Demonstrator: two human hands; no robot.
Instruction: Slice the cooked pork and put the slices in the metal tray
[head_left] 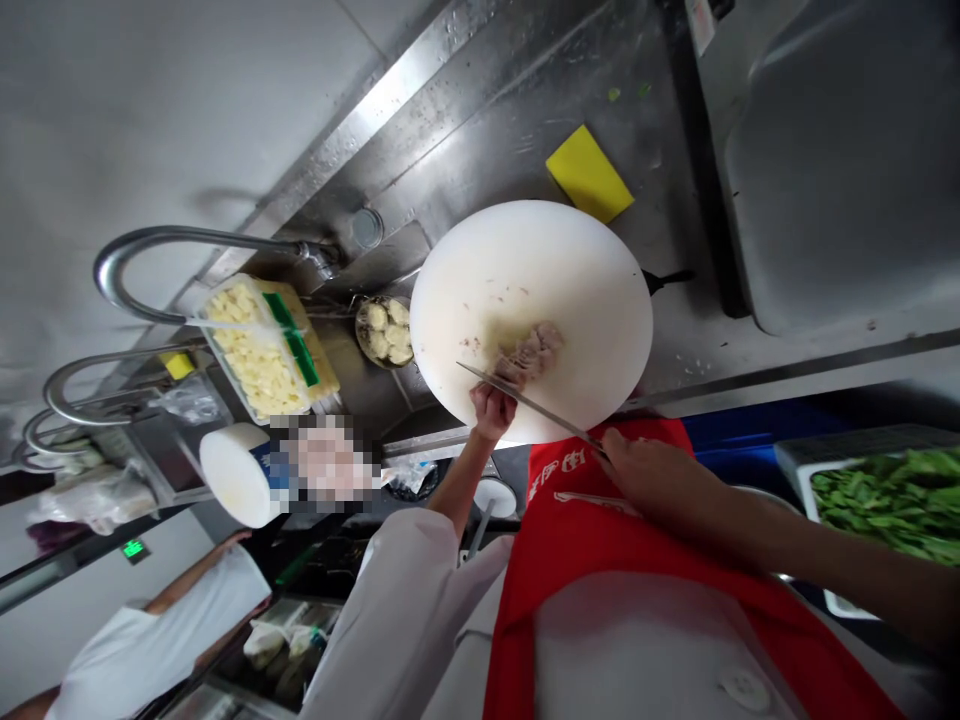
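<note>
A large round white cutting board (592, 270) bears a small heap of sliced, pale pinkish meat (531, 352) near its middle, with small scraps scattered around. My right hand (626, 462) is closed around the handle of a kitchen knife (536, 405). Its blade runs up and left across the board, along the near side of the meat. Just below the blade, at the board's near edge, my left hand (493, 408) has its fingers curled against the knife's side. What lies beneath those fingers is hidden.
A yellow sponge cloth (590, 173) lies behind the board. To the left stand a bowl of pale round pieces (384, 330), a tub of pale yellow chunks (251, 345) and curved faucets (180, 240). Leafy greens (892, 505) fill a white crate at right. Another person (165, 630) is at lower left.
</note>
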